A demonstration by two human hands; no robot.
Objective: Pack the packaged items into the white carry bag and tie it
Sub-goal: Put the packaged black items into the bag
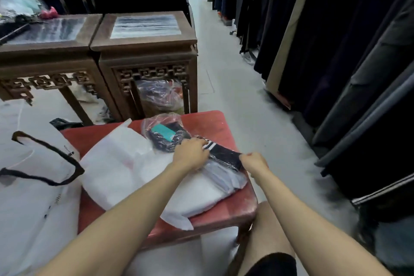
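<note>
Black packaged item (225, 155) with white stripes lay atop the white carry bag (121, 163) on the red stool (224, 215). Left hand (190, 152) gripped its striped end; right hand (254, 162) pinched the other end. A second packaged item (167, 135), teal label, sat just behind, touching the bag. Carved wooden tables (143, 51) stood beyond.

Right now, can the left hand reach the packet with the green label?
Probably yes. The green-label packet lies on the red stool just beyond the left hand, with nothing between them. But that hand holds the striped packet, so it would need to let go first.
</note>
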